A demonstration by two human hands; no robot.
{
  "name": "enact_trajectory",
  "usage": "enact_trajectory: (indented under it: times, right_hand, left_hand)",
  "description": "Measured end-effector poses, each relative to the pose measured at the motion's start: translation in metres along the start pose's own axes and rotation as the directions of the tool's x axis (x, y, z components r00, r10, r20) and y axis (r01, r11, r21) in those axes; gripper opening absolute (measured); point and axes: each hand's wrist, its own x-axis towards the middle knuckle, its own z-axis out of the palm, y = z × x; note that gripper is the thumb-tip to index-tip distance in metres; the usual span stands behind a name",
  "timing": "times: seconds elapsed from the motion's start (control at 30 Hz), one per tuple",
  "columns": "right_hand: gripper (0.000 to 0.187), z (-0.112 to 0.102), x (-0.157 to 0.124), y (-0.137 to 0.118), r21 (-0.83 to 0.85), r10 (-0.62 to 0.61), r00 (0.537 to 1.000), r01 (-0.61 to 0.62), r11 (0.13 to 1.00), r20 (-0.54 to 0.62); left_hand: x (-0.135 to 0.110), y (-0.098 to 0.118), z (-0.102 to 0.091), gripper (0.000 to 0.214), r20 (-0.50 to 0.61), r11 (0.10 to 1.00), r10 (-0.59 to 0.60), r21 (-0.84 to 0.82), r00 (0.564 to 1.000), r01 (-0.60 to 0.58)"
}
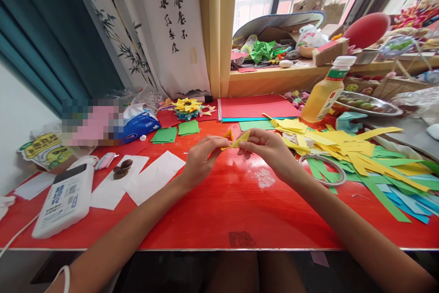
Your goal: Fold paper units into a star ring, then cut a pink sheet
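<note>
Head view: left hand (200, 158) and right hand (270, 149) each pinch the folded yellow paper (240, 140) with closed fingertips above the red table (219, 210), probably to steady its creases.

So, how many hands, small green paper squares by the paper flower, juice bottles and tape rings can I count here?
Hands: 2, left hand and right hand, pinching yellow folded paper
Small green paper squares: 2
Yellow plastic juice bottle: 1
Clear tape ring: 1
Total: 6
</note>
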Motion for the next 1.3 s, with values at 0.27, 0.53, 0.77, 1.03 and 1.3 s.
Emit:
enact_trajectory:
  times: [0.27, 0.53, 0.77, 1.03, 1.3]
  right_hand:
    - [0.008, 0.003, -0.005, 0.008, -0.306, -0.208, 0.970, 0.161, 0.938, -0.125]
    - [0.011, 0.006, -0.008, 0.009, -0.608, -0.383, 0.922, 0.270, 0.747, -0.062]
    - [0.012, 0.001, -0.003, 0.008, -0.377, -0.160, 0.983, 0.113, 0.920, -0.096]
    - [0.029, -0.014, 0.008, 0.020, -0.391, 0.096, 0.995, -0.077, 0.917, 0.029]
    - [0.036, -0.003, 0.006, 0.046, -0.312, 0.197, 0.980, -0.185, 0.932, 0.008]
  left_hand:
    - [0.000, 0.000, 0.000, 0.017, -0.019, 0.998, -0.008, 0.070, 1.000, 0.010]
    - [-0.002, 0.001, 0.003, 0.014, -0.013, 0.981, -0.192, 0.034, 0.981, 0.193]
    - [0.004, 0.008, 0.000, 0.021, 0.146, 0.841, -0.449, -0.265, 0.882, 0.472]
    - [0.006, -0.011, 0.005, 0.030, 0.345, 0.615, -0.545, -0.455, 0.764, 0.644]
    - [-0.003, -0.025, 0.014, 0.034, 0.500, 0.528, -0.537, -0.429, 0.679, 0.733]
